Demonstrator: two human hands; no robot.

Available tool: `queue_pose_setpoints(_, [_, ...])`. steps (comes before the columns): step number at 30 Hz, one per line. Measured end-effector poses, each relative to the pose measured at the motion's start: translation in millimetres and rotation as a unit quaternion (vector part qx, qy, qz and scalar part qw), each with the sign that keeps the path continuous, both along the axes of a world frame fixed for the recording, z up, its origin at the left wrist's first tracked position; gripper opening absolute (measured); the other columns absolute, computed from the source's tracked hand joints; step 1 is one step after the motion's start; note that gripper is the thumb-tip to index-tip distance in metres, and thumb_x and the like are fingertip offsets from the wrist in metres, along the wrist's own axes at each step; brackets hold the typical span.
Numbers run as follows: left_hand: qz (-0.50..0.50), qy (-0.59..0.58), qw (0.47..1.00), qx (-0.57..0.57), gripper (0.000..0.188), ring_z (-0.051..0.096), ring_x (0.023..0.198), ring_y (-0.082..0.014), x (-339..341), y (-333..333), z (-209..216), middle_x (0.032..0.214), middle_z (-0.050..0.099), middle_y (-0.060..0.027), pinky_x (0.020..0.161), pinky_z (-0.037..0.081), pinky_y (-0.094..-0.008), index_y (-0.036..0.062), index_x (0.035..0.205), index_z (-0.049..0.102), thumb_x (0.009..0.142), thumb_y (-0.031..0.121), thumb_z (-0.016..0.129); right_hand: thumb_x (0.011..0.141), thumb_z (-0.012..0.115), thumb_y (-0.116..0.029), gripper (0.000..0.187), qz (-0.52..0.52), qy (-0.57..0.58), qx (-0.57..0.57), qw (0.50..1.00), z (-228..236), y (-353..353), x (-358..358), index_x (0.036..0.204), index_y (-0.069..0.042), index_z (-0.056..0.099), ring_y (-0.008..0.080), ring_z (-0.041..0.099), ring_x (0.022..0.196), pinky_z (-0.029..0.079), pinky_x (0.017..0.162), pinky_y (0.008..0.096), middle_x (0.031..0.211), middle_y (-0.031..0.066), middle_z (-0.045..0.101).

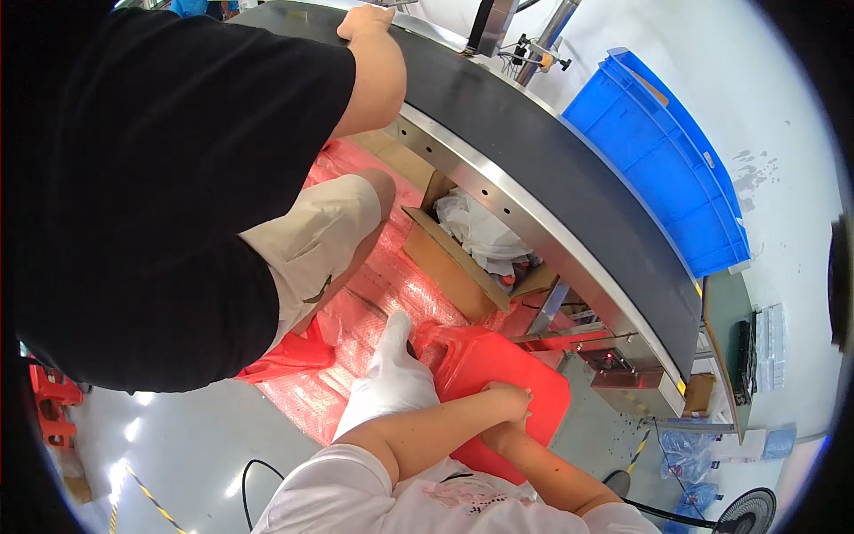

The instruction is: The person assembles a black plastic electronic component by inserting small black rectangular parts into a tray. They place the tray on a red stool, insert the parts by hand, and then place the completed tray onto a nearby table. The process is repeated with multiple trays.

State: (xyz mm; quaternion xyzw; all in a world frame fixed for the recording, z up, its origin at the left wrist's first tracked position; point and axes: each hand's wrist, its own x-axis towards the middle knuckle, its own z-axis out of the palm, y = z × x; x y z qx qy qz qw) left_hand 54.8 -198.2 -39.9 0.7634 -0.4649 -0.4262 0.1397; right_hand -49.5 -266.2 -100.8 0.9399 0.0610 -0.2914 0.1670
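Low in the picture, my forearms cross over a red plastic stool (547, 400). My left hand (509, 402) lies over the stool's seat, its fingers mostly turned out of sight. Beside and partly under my left forearm is my right hand (503, 434), close against the left one; its fingers are hidden. No object shows in either hand. A white-clad leg (387, 383) extends forward beside the stool, over red bubble wrap (382, 289).
A black conveyor belt (534, 151) with a metal side rail curves across ahead. Blue crates (658, 160) stand beyond it. An open cardboard box (454, 262) holding white plastic sits below. At left a person in a black shirt (178, 196) reaches over the belt. A fan (745, 514) is lower right.
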Motion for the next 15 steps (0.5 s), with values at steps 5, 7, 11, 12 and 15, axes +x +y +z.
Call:
queue_pose_setpoints(5, [0.002,-0.007,1.000,-0.005,0.053,0.050,0.117,-0.0296,-4,-15,-23,0.140,0.037,-0.0063,0.092,0.043,-0.0494,0.0167,0.137,0.034,0.092,0.043,0.038,0.090,0.028,-0.050,0.055,-0.014,-0.003,0.017,1.000,1,-1,0,0.132,-0.016,0.040,0.0252,0.034,0.128,0.027,0.104,0.0495,0.139,0.0064,0.039])
queue_pose_setpoints(7, [0.037,0.004,0.999,-0.038,0.052,0.054,0.112,-0.0309,-5,-15,-31,0.130,0.050,-0.0094,0.083,0.046,-0.0571,0.0115,0.130,0.046,0.089,0.043,0.048,0.090,0.028,-0.049,0.055,-0.014,-0.004,0.021,1.000,0,0,-1,0.131,-0.016,0.040,0.0252,0.035,0.128,0.027,0.104,0.0494,0.139,0.0064,0.039])
queue_pose_setpoints(11, [0.048,-0.003,0.996,-0.074,0.053,0.055,0.111,-0.0315,-9,-20,-52,0.126,0.052,-0.0128,0.086,0.046,-0.0529,0.0101,0.128,0.048,0.088,0.044,0.049,0.090,0.029,-0.048,0.054,-0.019,-0.008,0.033,0.999,-4,-1,-3,0.130,-0.016,0.042,0.0253,0.035,0.127,0.028,0.103,0.0492,0.138,0.0065,0.040])
queue_pose_setpoints(12, [0.052,-0.001,0.995,-0.084,0.053,0.055,0.111,-0.0315,-9,-18,-52,0.125,0.053,-0.0135,0.086,0.046,-0.0519,0.0097,0.127,0.049,0.088,0.045,0.049,0.090,0.029,-0.048,0.053,-0.018,-0.011,0.038,0.999,-5,-1,-3,0.130,-0.015,0.042,0.0254,0.035,0.127,0.028,0.103,0.0492,0.138,0.0065,0.040])
queue_pose_setpoints(15, [0.037,0.009,0.997,-0.069,0.053,0.055,0.111,-0.0312,-3,-19,-45,0.125,0.053,-0.0135,0.088,0.046,-0.0501,0.0090,0.126,0.050,0.087,0.045,0.050,0.090,0.030,-0.048,0.053,-0.022,-0.027,0.064,0.997,-12,-3,-5,0.129,-0.015,0.043,0.0254,0.036,0.127,0.029,0.102,0.0491,0.138,0.0065,0.041])
